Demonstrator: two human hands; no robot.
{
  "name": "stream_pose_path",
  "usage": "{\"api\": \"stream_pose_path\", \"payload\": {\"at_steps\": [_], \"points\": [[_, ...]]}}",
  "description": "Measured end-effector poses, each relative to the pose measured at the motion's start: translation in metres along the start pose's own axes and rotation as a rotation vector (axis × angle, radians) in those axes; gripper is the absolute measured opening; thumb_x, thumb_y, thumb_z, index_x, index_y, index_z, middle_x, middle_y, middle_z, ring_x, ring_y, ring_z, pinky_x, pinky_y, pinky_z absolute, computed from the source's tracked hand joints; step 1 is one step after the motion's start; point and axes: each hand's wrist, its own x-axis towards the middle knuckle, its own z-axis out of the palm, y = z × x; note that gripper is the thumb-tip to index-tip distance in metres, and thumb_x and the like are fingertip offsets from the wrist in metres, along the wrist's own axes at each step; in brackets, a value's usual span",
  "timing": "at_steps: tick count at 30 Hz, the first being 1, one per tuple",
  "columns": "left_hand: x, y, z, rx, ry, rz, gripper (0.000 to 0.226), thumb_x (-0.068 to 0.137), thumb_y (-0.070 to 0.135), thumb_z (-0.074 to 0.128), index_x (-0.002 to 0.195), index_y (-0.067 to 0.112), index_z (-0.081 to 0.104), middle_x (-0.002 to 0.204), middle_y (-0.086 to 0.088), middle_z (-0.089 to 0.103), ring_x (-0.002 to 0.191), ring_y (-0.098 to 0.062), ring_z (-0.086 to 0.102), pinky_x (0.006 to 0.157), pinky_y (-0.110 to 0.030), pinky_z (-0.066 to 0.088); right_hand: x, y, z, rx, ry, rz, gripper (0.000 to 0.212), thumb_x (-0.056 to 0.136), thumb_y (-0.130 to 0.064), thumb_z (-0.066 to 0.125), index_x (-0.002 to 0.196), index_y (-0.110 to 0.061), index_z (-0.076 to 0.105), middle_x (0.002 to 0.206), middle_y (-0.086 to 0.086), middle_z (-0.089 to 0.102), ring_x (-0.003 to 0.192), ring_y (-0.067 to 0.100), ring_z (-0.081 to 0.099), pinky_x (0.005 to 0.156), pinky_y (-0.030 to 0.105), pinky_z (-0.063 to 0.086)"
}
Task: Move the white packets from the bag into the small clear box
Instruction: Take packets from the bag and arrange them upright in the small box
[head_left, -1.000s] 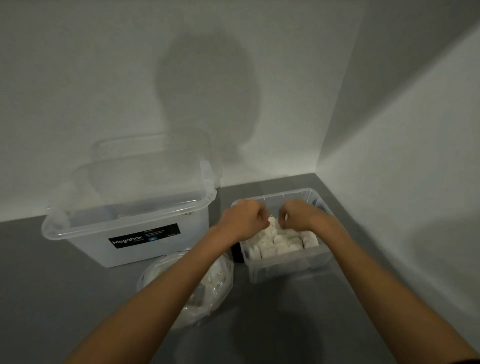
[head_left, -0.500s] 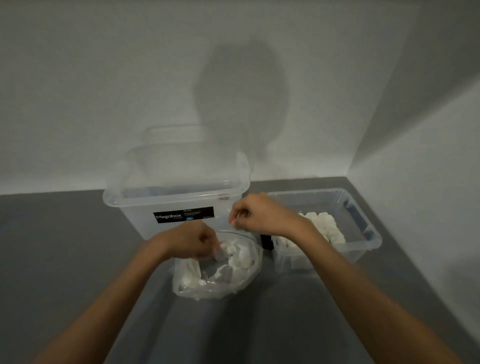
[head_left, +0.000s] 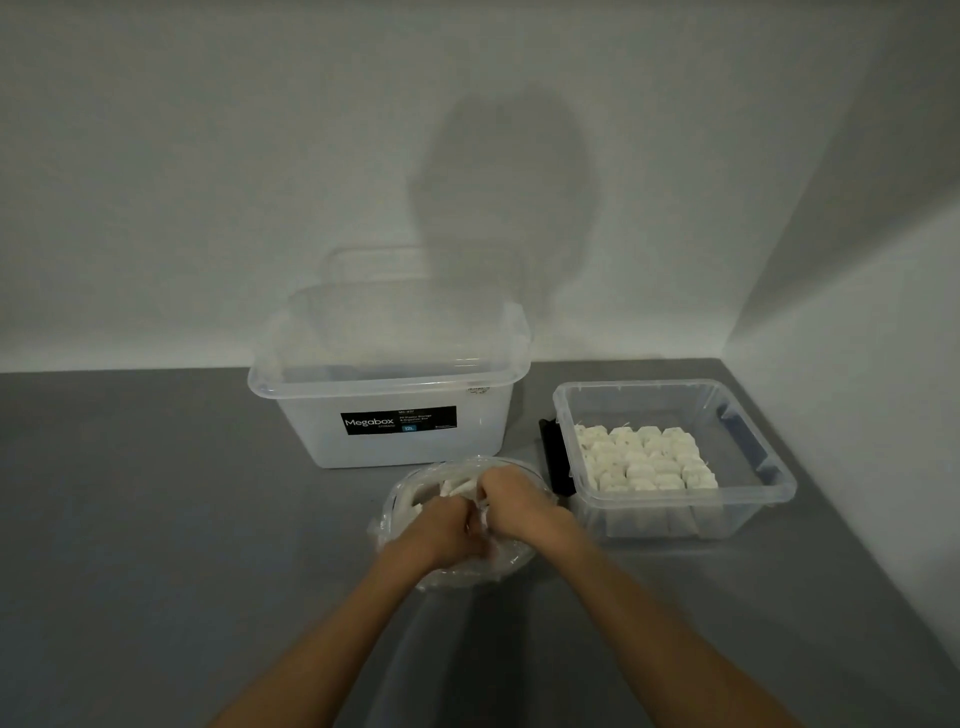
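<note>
Your left hand (head_left: 444, 525) and right hand (head_left: 514, 506) are working together inside the mouth of the bag (head_left: 397, 501). They are touching knuckle to knuckle, with the fingers curling downward. The fingertips are hidden, so it cannot be told whether they are closing on a packet, on film, or on nothing.

Just beyond the knuckles, loose white packets (head_left: 453, 487) are lying in the bag. Its crinkled clear rim is ringing both wrists closely.

To the right of the grip, near but apart, the small clear box (head_left: 675, 387) is standing open. Its rigid, rounded rim is rising above tidy packet rows (head_left: 644, 460), which are filling the near-left part of the floor; the far and right parts are showing bare plastic. A black part (head_left: 553, 457) is standing between the grip and this box.

Beyond the grip, a large translucent box (head_left: 395, 447) with a dark label is sitting closed.

Left of the grip, the smooth grey surface (head_left: 156, 519) is running wide. Plain pale walls (head_left: 208, 182) are closing the far and right sides, meeting in a corner.
</note>
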Motion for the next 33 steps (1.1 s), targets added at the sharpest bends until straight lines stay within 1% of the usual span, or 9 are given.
{"api": "stream_pose_path", "payload": {"at_steps": [5,8,11,15,19,21,24,29,33], "points": [[0.000,0.002,0.008,-0.004,0.052,-0.006,0.028,0.080,0.025,0.069,0.106,0.016,0.063,0.100,-0.002,0.066,0.097,-0.018,0.062,0.088,-0.033,0.052,-0.006,0.008,-0.002,0.108,0.082,0.031,0.023,0.089,-0.004,0.060,0.111,-0.002,0.067,0.116,0.014,0.063,0.105,0.025,0.061,0.090,0.030,0.050],[-0.002,0.001,0.008,-0.062,0.088,0.012,0.011,0.081,0.016,0.064,0.082,0.023,0.056,0.079,0.002,0.058,0.082,-0.019,0.059,0.082,-0.036,0.053,-0.011,0.011,-0.001,0.167,0.113,0.039,0.023,0.088,-0.001,0.057,0.107,-0.003,0.070,0.115,0.013,0.064,0.103,0.025,0.062,0.089,0.030,0.051],[-0.008,-0.003,0.001,-0.182,0.154,0.012,0.020,0.085,0.011,0.059,0.071,0.023,0.049,0.070,0.005,0.055,0.074,-0.018,0.056,0.075,-0.033,0.051,-0.015,0.015,-0.002,0.238,0.161,0.044,0.030,0.089,0.004,0.050,0.107,-0.010,0.070,0.113,0.009,0.065,0.097,0.022,0.064,0.081,0.027,0.053],[-0.026,-0.008,-0.015,-0.385,0.295,0.033,0.013,0.081,0.005,0.068,0.079,0.014,0.058,0.068,-0.005,0.061,0.064,-0.018,0.060,0.064,-0.028,0.051,-0.023,0.015,-0.011,0.336,0.204,0.010,0.032,0.091,0.003,0.044,0.103,-0.012,0.070,0.104,0.010,0.067,0.087,0.016,0.064,0.067,0.016,0.049],[-0.047,-0.011,-0.034,-0.601,0.362,0.085,0.010,0.083,0.005,0.070,0.091,0.004,0.064,0.074,-0.014,0.065,0.065,-0.020,0.062,0.061,-0.028,0.052,-0.031,0.008,-0.024,0.426,0.240,-0.053,0.030,0.091,0.002,0.047,0.103,-0.011,0.071,0.097,0.008,0.070,0.088,0.014,0.066,0.083,0.023,0.053],[-0.055,-0.008,-0.040,-0.693,0.391,0.126,0.011,0.084,0.000,0.067,0.095,0.002,0.064,0.076,-0.012,0.065,0.067,-0.019,0.063,0.063,-0.023,0.054,-0.034,0.002,-0.028,0.477,0.239,-0.088,0.025,0.092,-0.004,0.052,0.106,-0.013,0.071,0.089,0.003,0.070,0.081,0.010,0.065,0.081,0.023,0.055],[-0.062,-0.003,-0.041,-0.748,0.445,0.166,0.015,0.084,-0.002,0.066,0.096,0.006,0.066,0.084,-0.012,0.070,0.076,-0.021,0.068,0.070,-0.025,0.057,-0.038,-0.007,-0.029,0.515,0.228,-0.147,0.022,0.090,-0.017,0.062,0.111,-0.017,0.069,0.093,0.000,0.069,0.084,0.011,0.065,0.075,0.022,0.054],[-0.066,0.001,-0.038,-0.768,0.508,0.178,0.017,0.082,0.006,0.071,0.096,0.015,0.067,0.085,0.003,0.073,0.075,-0.008,0.069,0.068,-0.021,0.056,-0.037,-0.010,-0.029,0.579,0.327,-0.184,0.008,0.086,-0.015,0.068,0.092,-0.014,0.072,0.072,-0.009,0.065,0.064,-0.003,0.061,0.058,0.008,0.045],[-0.069,0.002,-0.043,-0.777,0.573,0.196,0.020,0.081,0.024,0.074,0.099,0.021,0.067,0.093,0.009,0.071,0.082,-0.005,0.067,0.071,-0.016,0.054,-0.037,-0.009,-0.032,0.576,0.369,-0.244,0.007,0.083,-0.013,0.071,0.089,-0.014,0.075,0.080,-0.008,0.071,0.074,-0.004,0.065,0.068,0.005,0.047]]}}
